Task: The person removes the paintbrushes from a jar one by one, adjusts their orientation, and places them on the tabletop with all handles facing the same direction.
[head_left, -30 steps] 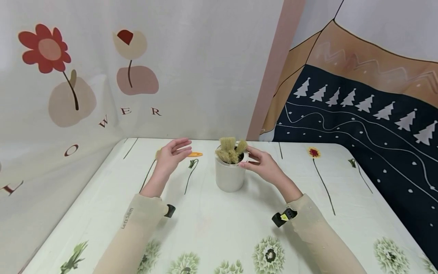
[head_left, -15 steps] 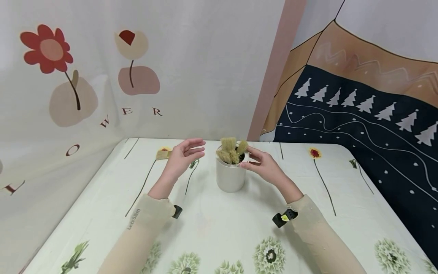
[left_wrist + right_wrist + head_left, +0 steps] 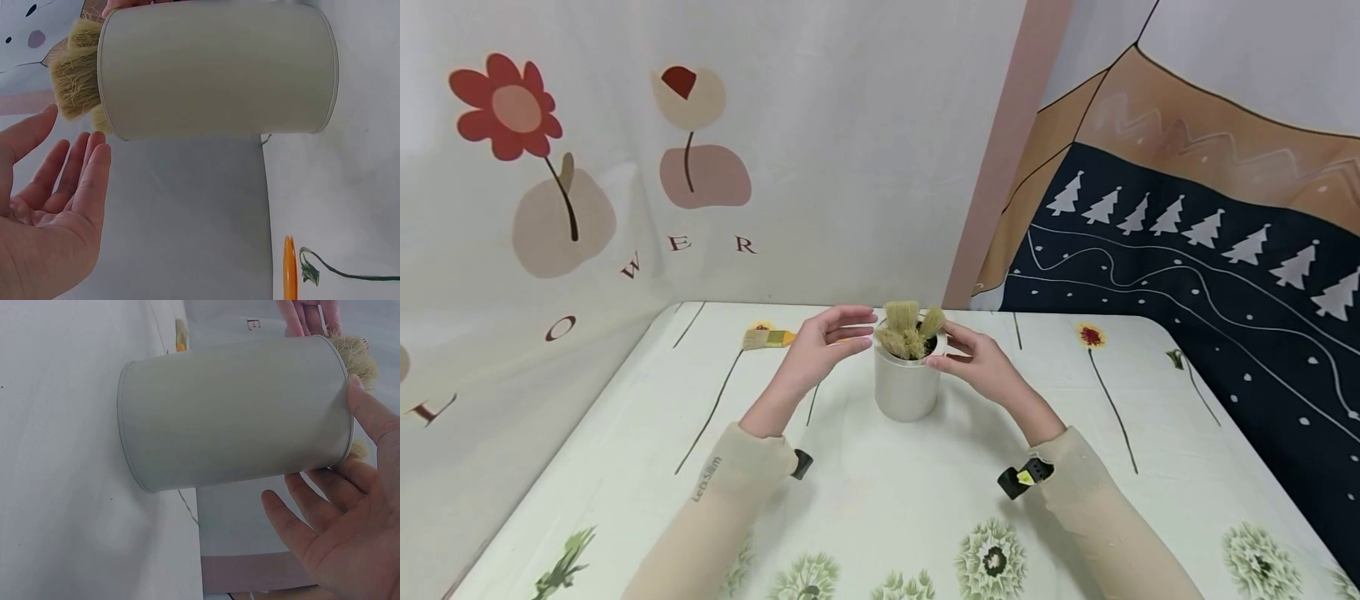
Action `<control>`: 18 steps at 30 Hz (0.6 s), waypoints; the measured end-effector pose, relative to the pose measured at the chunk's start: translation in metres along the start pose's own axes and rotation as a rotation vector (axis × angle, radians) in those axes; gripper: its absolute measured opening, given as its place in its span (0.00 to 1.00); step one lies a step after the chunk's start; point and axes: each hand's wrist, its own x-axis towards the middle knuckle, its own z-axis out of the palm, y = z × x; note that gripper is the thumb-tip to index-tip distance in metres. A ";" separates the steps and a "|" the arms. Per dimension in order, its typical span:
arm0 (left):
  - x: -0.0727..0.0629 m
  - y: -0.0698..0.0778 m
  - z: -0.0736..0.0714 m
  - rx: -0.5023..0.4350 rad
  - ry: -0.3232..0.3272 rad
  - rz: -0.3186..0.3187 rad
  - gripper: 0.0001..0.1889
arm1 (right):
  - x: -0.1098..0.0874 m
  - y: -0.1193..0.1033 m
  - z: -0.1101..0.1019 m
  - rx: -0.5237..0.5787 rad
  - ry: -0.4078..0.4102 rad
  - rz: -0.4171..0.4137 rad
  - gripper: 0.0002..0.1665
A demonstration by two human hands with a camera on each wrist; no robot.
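Note:
A white cylindrical pot (image 3: 906,390) stands upright near the back of the table. Several brushes with straw-coloured bristles (image 3: 901,320) poke up out of it. My right hand (image 3: 981,360) holds the pot by its upper right side, thumb at the front of the rim and fingers round the side, as the right wrist view confirms. At the pot's left is my left hand (image 3: 822,352), fingers extended, thumb apart, holding nothing; in the left wrist view its fingertips are close to the bristles (image 3: 75,81). Behind that hand lies a paintbrush (image 3: 766,337), its orange handle partly hidden.
The white tablecloth (image 3: 865,500) is printed with flowers and stems. A pale curtain (image 3: 850,167) hangs right behind the table, and a dark one with white trees (image 3: 1150,258) runs along the right.
My left hand has moved right, from over the paintbrush's handle to beside the pot, uncovering the brush's bristle end. My right hand and the pot have stayed put.

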 end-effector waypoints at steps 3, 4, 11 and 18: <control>0.001 0.000 0.003 0.026 -0.013 0.014 0.23 | 0.000 0.000 0.000 0.000 0.002 -0.004 0.45; 0.001 0.001 0.004 0.034 -0.016 0.017 0.23 | 0.001 0.000 0.000 -0.001 0.001 -0.006 0.45; 0.002 0.003 0.010 0.054 -0.034 0.041 0.21 | 0.000 0.001 0.000 0.001 0.004 -0.010 0.44; 0.002 0.005 0.013 0.102 -0.043 0.024 0.19 | -0.001 0.003 -0.001 0.000 -0.001 -0.018 0.45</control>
